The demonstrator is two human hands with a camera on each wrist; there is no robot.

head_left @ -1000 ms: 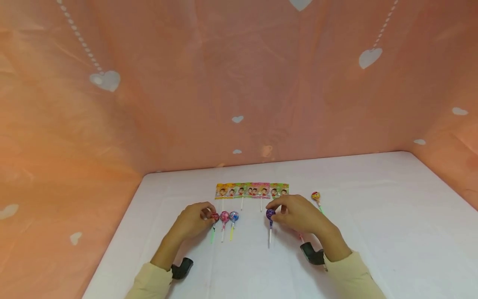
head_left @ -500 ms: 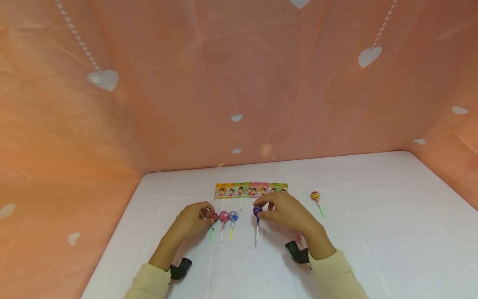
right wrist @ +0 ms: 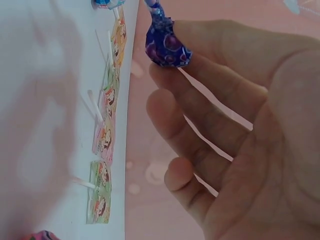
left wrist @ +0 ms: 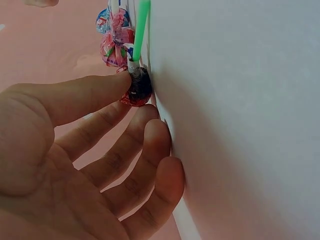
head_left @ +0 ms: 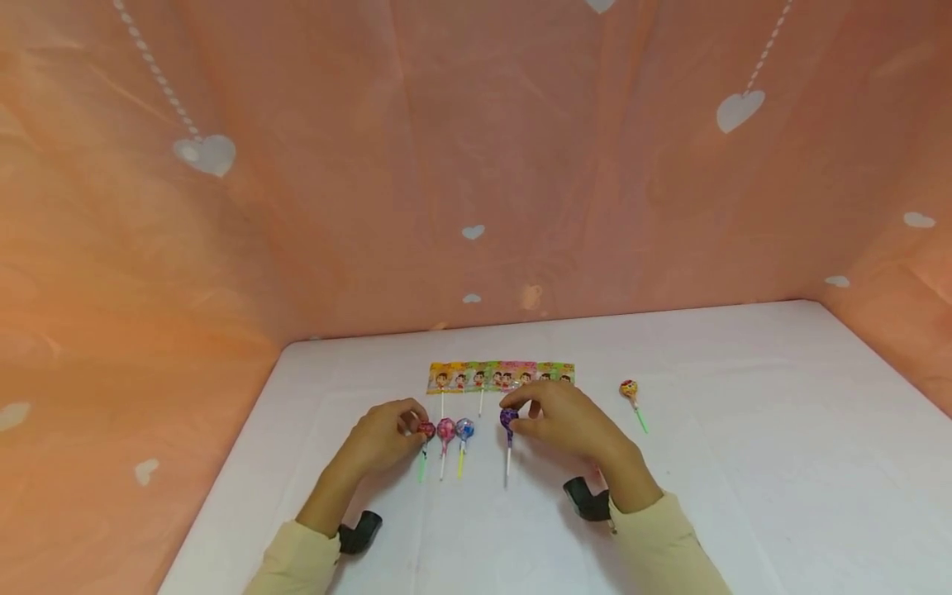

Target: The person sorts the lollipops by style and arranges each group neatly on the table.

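My left hand [head_left: 384, 435] pinches the head of a red lollipop [head_left: 427, 430] with a green stick, at the left end of a short row. Beside it lie a pink lollipop [head_left: 446, 430] and a blue lollipop [head_left: 464, 429] with a yellow stick. To the right of that row, my right hand [head_left: 567, 420] holds a purple lollipop [right wrist: 167, 47] between thumb and fingers, its white stick pointing toward me. In the left wrist view the thumb lies against the red lollipop's dark, twisted wrapper neck [left wrist: 140, 82].
Behind the hands runs a line of flat-packed lollipops [head_left: 502, 376] in yellow, green and pink wrappers. A yellow lollipop [head_left: 629, 388] with a green stick lies at the right on the white table [head_left: 744, 413]. Part of a pink wrapper [right wrist: 42, 235] shows low in the right wrist view.
My right hand has moved left with the purple lollipop, toward the blue one, and slowed in the last half second. The left hand stays at the red lollipop.
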